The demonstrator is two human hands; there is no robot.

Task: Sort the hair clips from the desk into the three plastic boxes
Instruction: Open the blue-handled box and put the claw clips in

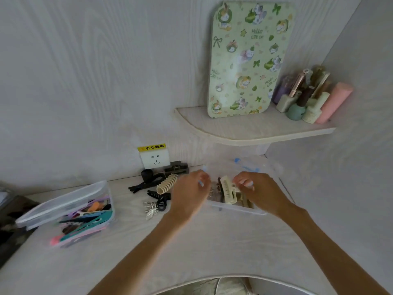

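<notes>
Two boxes (234,207) (70,211) already held clips; several clips (157,194) lay unsorted on the surface (191,241). Your left hand (189,194) and right hand (259,192) hovered over the right box, fingers curled; any grasp was unclear.

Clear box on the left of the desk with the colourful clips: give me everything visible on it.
The clear plastic box looks translucent and thin-walled, with a whitish lid hinged open and tilted up on its far-left side. It sits near the left edge of the desk, apart from both hands. It is packed with slim flat clips in teal, pink, lilac, orange and black, lying roughly parallel; some appear to poke past its near end. Nothing but the desk and its contents touches it.
</notes>
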